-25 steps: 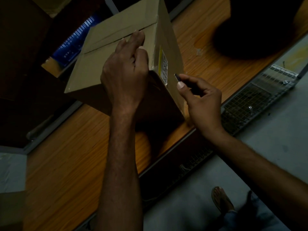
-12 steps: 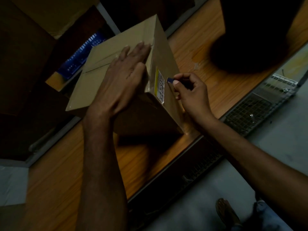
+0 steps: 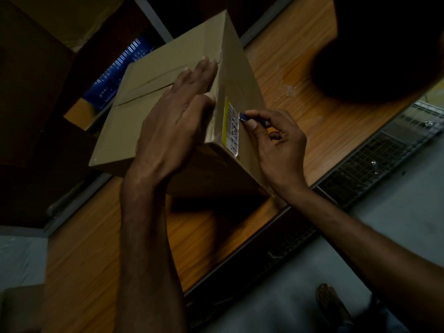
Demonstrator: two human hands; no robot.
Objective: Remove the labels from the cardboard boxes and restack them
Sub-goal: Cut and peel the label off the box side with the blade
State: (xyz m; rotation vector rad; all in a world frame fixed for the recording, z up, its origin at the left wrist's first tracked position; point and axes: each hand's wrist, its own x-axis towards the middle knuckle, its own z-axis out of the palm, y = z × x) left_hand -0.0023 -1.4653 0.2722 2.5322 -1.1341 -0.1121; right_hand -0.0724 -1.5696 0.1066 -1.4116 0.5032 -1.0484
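Note:
A brown cardboard box [image 3: 134,121] stands on a wooden table [image 3: 101,241]. On its right side, near the top edge, is a white label [image 3: 233,127] with a yellow stripe and black print. My left hand [image 3: 175,126] lies flat on the box's top, fingers straight, thumb at the top edge by the label. My right hand [image 3: 276,143] pinches a small dark blue blade [image 3: 243,116] between thumb and fingers. The blade's tip touches the label's upper right edge.
A large dark object [image 3: 374,49] fills the top right over the table. A metal mesh grate [image 3: 374,164] runs along the table's right edge, above a grey floor [image 3: 396,236]. More cardboard [image 3: 72,20] and a blue printed item [image 3: 117,70] lie behind the box. A sandalled foot [image 3: 331,306] shows below.
My left hand has flattened on the box's top. My right hand has brought the blade from beside the box up to the label's edge.

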